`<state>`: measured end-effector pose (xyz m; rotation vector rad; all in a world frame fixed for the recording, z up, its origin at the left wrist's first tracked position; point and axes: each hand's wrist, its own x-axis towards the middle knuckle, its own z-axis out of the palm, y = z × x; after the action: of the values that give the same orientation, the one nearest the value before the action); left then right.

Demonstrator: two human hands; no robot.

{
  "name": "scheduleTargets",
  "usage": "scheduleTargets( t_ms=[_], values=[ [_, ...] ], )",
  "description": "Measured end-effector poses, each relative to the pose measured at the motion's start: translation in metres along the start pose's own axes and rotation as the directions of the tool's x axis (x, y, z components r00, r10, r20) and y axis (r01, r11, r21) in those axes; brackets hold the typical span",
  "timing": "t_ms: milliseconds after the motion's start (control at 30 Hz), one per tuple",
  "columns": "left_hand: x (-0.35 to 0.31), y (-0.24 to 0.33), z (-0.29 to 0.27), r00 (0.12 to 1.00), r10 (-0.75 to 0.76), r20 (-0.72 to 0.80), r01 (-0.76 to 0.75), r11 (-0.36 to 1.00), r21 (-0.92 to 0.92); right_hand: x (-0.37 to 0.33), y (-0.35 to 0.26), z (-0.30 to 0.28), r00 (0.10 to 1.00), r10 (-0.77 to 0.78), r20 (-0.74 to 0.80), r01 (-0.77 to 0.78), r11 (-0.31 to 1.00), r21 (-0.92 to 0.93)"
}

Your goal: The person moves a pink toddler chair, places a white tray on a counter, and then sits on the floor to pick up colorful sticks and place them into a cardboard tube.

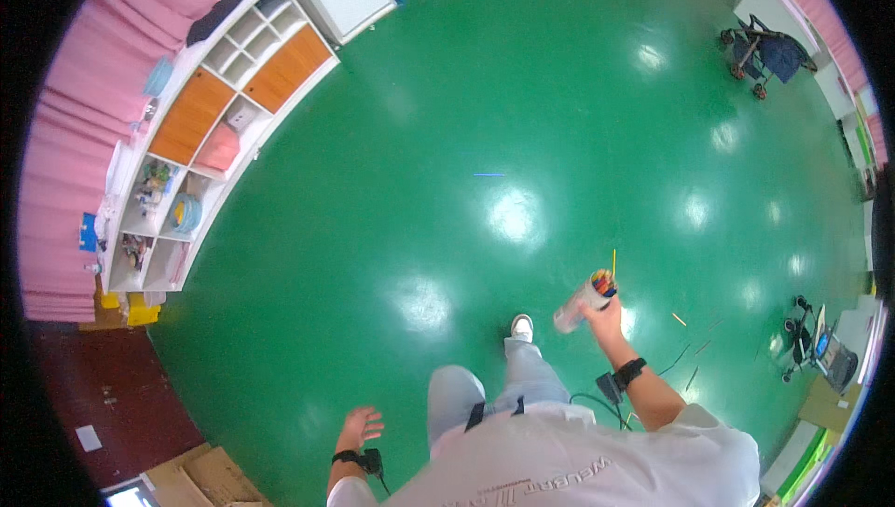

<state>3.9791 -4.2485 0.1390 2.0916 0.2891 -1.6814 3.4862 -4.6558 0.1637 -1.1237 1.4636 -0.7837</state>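
Note:
My right hand (601,314) is wrapped round a clear cylindrical tub (567,316) full of coloured pencils (604,280). The tub is tilted, its open end pointing up and to the right. Just beyond that end is a yellow pencil (614,262); I cannot tell whether it touches the tub. My left hand (361,427) hangs low at the left, fingers apart, holding nothing. A blue pencil (488,174) lies on the green floor ahead. Right of my right forearm lie an orange pencil (679,319) and several dark thin sticks (692,378), probably pencils too.
Along the left wall runs a white shelf unit (266,125) with orange doors, below pink curtains (89,125). A folded dark stroller (769,52) stands far right, and a wheeled frame (800,339) nearer right. Cardboard (219,479) lies at lower left. My white shoe (522,327) is on the floor.

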Motion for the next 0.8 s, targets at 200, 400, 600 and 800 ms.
scheduleTargets(
  t_ms=[200, 400, 600, 800],
  values=[
    [-0.016, 0.032, -0.024, 0.998, 0.065, 0.019, -0.061, 0.987, -0.151, 0.026, -0.113, 0.053, 0.969, -0.209, -0.130, 0.225, 0.966, 0.125],
    [0.056, 0.058, -0.126, 0.869, 0.332, 0.367, -0.399, 0.909, 0.122, 0.046, -0.183, 0.142, 0.916, -0.306, -0.259, 0.338, 0.937, 0.089],
    [0.054, 0.184, -0.171, 0.996, -0.038, 0.077, -0.011, 0.832, 0.554, 0.034, -0.211, 0.187, 0.911, -0.253, -0.326, 0.315, 0.937, 0.151],
    [0.103, 0.190, -0.224, 0.910, -0.013, 0.415, -0.263, 0.754, 0.602, 0.048, -0.224, 0.205, 0.916, -0.151, -0.372, 0.272, 0.914, 0.300]
  ],
)
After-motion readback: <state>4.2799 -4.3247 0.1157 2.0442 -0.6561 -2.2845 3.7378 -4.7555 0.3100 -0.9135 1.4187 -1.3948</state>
